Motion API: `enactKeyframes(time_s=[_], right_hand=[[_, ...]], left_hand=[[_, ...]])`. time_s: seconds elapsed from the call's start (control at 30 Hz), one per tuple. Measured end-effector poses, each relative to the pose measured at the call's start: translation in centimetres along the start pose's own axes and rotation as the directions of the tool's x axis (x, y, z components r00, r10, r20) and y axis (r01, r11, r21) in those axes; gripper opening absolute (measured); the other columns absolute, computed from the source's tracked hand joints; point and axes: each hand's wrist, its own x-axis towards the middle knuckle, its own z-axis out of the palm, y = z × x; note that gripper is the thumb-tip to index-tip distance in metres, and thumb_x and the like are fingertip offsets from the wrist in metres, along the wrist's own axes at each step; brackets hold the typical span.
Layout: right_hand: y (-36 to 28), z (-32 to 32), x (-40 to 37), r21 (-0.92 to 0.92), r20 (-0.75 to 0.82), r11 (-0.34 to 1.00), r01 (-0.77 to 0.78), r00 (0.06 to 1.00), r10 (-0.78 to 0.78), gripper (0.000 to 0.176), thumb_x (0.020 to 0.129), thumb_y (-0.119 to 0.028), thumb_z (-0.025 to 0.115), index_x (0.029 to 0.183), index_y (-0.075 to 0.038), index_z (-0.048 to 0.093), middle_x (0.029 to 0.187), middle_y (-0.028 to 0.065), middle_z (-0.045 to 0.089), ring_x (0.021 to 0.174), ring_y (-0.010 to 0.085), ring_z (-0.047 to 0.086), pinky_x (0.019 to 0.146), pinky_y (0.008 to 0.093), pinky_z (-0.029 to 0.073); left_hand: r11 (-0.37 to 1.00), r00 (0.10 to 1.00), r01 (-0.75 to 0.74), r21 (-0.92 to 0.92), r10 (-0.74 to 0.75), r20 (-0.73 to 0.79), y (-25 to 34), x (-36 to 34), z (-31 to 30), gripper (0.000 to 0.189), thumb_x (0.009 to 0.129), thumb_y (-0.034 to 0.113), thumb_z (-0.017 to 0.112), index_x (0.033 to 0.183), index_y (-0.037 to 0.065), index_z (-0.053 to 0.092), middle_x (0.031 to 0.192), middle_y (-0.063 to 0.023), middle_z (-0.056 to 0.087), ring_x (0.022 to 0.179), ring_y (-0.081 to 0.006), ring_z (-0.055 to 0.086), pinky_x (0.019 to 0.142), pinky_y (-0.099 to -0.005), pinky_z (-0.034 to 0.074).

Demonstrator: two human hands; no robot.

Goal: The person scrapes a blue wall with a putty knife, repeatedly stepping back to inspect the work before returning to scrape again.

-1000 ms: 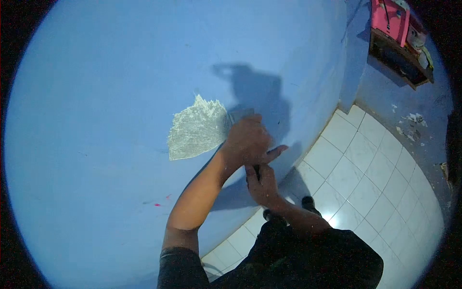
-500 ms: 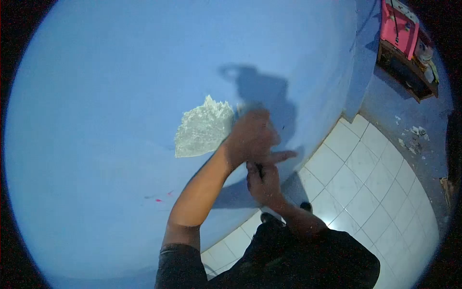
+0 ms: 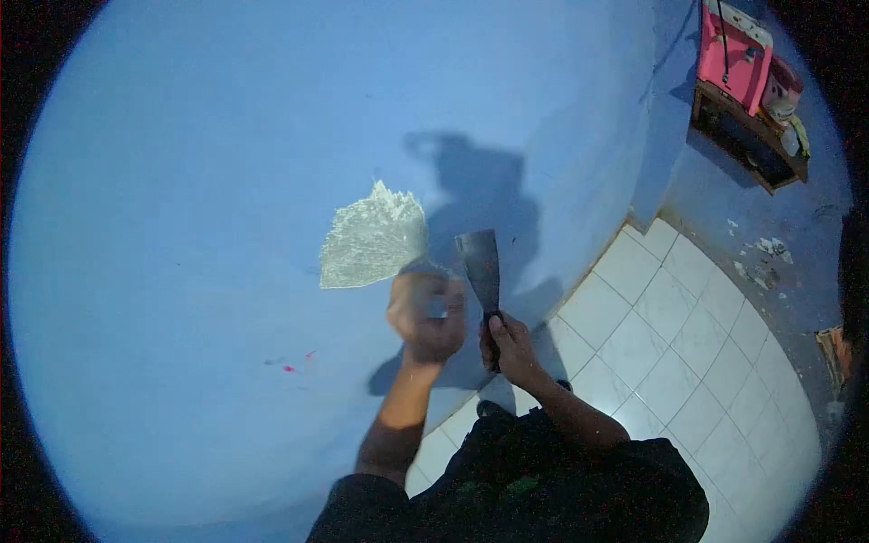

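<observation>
While my right hand (image 3: 509,348) grasps the grey flared metal scraper (image 3: 482,267), I'd favour a low angle; left hand (image 3: 424,315) blurred, can't tell grip.

Got the left forearm (image 3: 398,416) angled up to a pretty blurry, loosely curved left hand (image 3: 425,317) — and the right forearm (image 3: 577,412) slanting up and inward to a right hand (image 3: 513,350) closed in a grip, thumb (image 3: 497,328) upward.
</observation>
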Motion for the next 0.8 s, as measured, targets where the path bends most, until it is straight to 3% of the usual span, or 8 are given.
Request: enactKeyframes(time_s=[0.03, 0.1, 0.27, 0.33, 0.47, 0.53, 0.67, 0.8], right_hand=[[-0.1, -0.1, -0.3, 0.043, 0.010, 0.999, 0.000, 1.000, 0.000, 0.031, 0.091, -0.032, 0.038, 0.080, -0.005, 0.046, 0.053, 0.0024, 0.045, 0.042, 0.0115, 0.045, 0.039, 0.0260, 0.037], [-0.6, 0.0, -0.6, 0.028, 0.057, 1.000, -0.012, 0.998, 0.010, 0.032, 0.091, -0.034, 0.038, 0.080, -0.005, 0.046, 0.054, 0.0025, 0.046, 0.043, 0.0117, 0.045, 0.040, 0.0262, 0.038], [0.0, -0.5, -1.1, -0.092, 0.228, 0.993, -0.069, 0.970, 0.089, 0.033, 0.091, -0.030, 0.040, 0.076, -0.002, 0.051, 0.056, 0.0041, 0.049, 0.047, 0.0130, 0.048, 0.047, 0.0285, 0.041], [-1.0, -2.2, -0.7, -0.544, 0.329, 0.827, 0.143, 0.943, 0.054, 0.033, 0.090, -0.030, 0.041, 0.082, -0.001, 0.054, 0.067, 0.0063, 0.055, 0.060, 0.0123, 0.053, 0.058, 0.0275, 0.045], [-5.2, -2.2, 3.2, -0.256, -0.049, 0.917, 0.305, 0.944, -0.328, 0.029, 0.086, -0.027, 0.050, 0.076, 0.000, 0.057, 0.060, 0.0067, 0.054, 0.057, 0.0138, 0.050, 0.057, 0.0304, 0.042], [-3.8, -0.8, 6.1, -0.237, -0.027, 0.916, 0.324, 0.940, -0.340, 0.030, 0.086, -0.027, 0.051, 0.073, 0.000, 0.055, 0.060, 0.0060, 0.053, 0.057, 0.0130, 0.049, 0.056, 0.0301, 0.041], [-2.9, 2.8, 7.7, -0.125, -0.064, 0.954, 0.274, 0.957, -0.283, 0.032, 0.085, -0.027, 0.051, 0.066, -0.002, 0.050, 0.058, 0.0043, 0.051, 0.056, 0.0108, 0.045, 0.053, 0.0299, 0.037], [-1.3, 4.3, 8.7, -0.096, -0.155, 0.956, 0.277, 0.945, -0.289, 0.031, 0.085, -0.026, 0.052, 0.067, -0.001, 0.050, 0.058, 0.0052, 0.051, 0.055, 0.0112, 0.043, 0.052, 0.0309, 0.037]], left_hand=[[1.000, 1.000, 0.010, -0.007, -0.010, -0.001, -0.2, -0.8, 0.1, 0.017, 0.075, 0.013, 0.059, 0.061, 0.004, 0.057, 0.062, -0.0089, 0.057, 0.060, -0.0236, 0.054, 0.060, -0.0332, 0.042], [0.828, 0.835, 0.550, -0.107, -0.542, 0.100, -0.5, -2.8, 0.5, 0.019, 0.079, 0.015, 0.055, 0.067, 0.001, 0.060, 0.066, -0.0122, 0.058, 0.063, -0.0259, 0.055, 0.061, -0.0340, 0.043], [0.873, 0.831, 0.487, -0.004, -0.462, 0.311, 0.1, -4.0, 0.0, 0.028, 0.083, 0.021, 0.052, 0.071, -0.003, 0.062, 0.067, -0.0158, 0.059, 0.062, -0.0195, 0.058, 0.057, -0.0292, 0.043], [0.652, 0.642, 0.753, -0.088, -0.700, 0.313, 0.6, -3.8, -0.1, 0.036, 0.086, 0.024, 0.049, 0.066, -0.004, 0.060, 0.063, -0.0144, 0.059, 0.052, -0.0175, 0.056, 0.051, -0.0294, 0.043], [0.613, 0.545, 0.790, 0.016, -0.714, 0.440, -0.2, -3.0, 0.2, 0.039, 0.088, 0.025, 0.046, 0.064, -0.004, 0.056, 0.055, -0.0105, 0.056, 0.044, -0.0168, 0.053, 0.046, -0.0293, 0.043], [0.570, 0.507, 0.820, -0.061, -0.672, 0.541, 0.3, -2.4, 0.3, 0.037, 0.089, 0.023, 0.045, 0.064, -0.004, 0.053, 0.051, -0.0077, 0.053, 0.044, -0.0153, 0.052, 0.045, -0.0290, 0.043], [0.547, 0.496, 0.837, -0.030, -0.734, 0.464, 0.3, -1.3, -0.1, 0.034, 0.089, 0.020, 0.044, 0.067, -0.005, 0.050, 0.049, -0.0078, 0.050, 0.044, -0.0151, 0.051, 0.044, -0.0295, 0.040], [0.779, 0.716, 0.626, 0.037, -0.593, 0.368, -0.5, -1.5, -0.1, 0.034, 0.089, 0.021, 0.043, 0.067, -0.004, 0.051, 0.052, -0.0084, 0.050, 0.045, -0.0120, 0.047, 0.042, -0.0288, 0.037]])
